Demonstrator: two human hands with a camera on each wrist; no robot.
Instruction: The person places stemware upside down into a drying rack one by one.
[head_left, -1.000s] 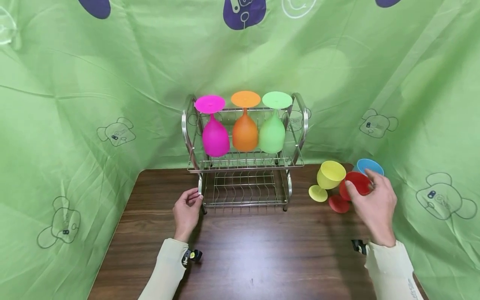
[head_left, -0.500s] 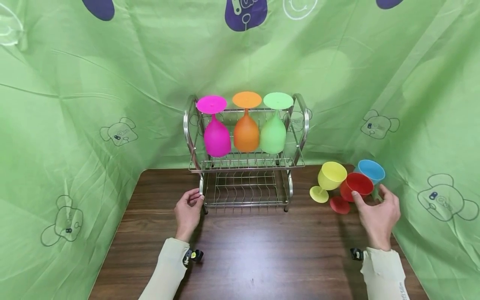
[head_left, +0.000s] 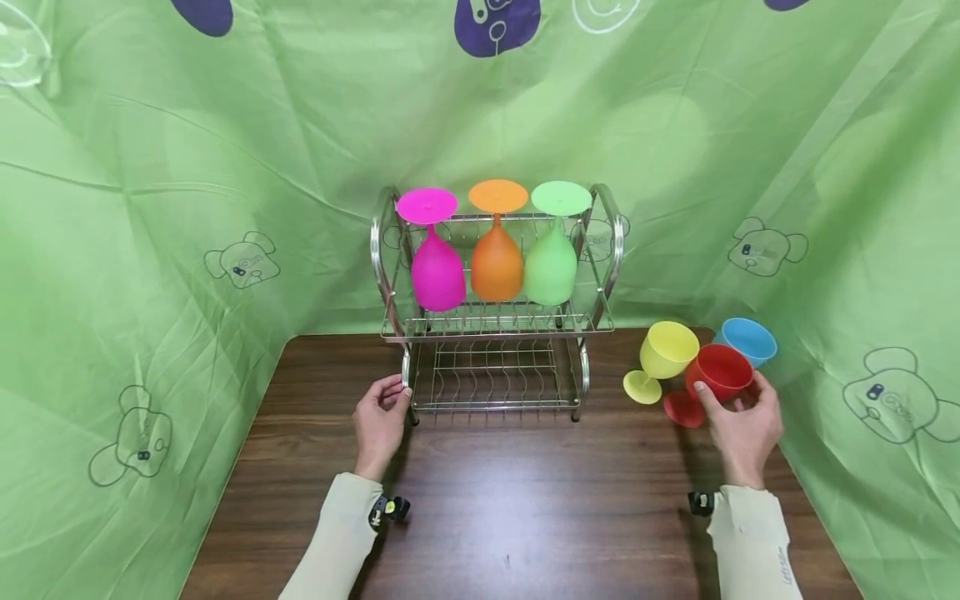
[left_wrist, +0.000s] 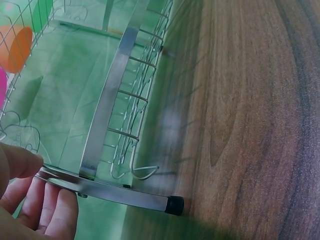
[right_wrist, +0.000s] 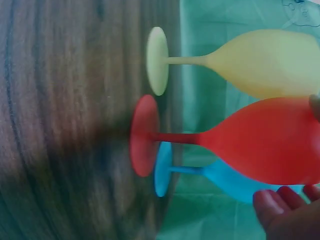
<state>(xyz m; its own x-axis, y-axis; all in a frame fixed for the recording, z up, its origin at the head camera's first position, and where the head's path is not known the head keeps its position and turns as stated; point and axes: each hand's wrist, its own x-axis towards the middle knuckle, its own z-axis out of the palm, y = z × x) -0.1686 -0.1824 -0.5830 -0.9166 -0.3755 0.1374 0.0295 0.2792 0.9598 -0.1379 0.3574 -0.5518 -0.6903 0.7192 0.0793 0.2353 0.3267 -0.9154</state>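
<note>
Red goblet [head_left: 717, 377], right hand [head_left: 746, 427] now closer, curled round its bowl, left hand [head_left: 380, 423] still pinching steel rack [head_left: 498, 337]

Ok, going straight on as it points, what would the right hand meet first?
The red goblet, which the right hand cups; beyond, the blue goblet seems next, though depth is unclear.

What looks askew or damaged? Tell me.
Nothing stands out. The yellow goblet, red goblet and blue goblet stand upright; the magenta goblet, orange goblet and pale-green goblet sit inverted in a row on the silver metal rack.
</note>
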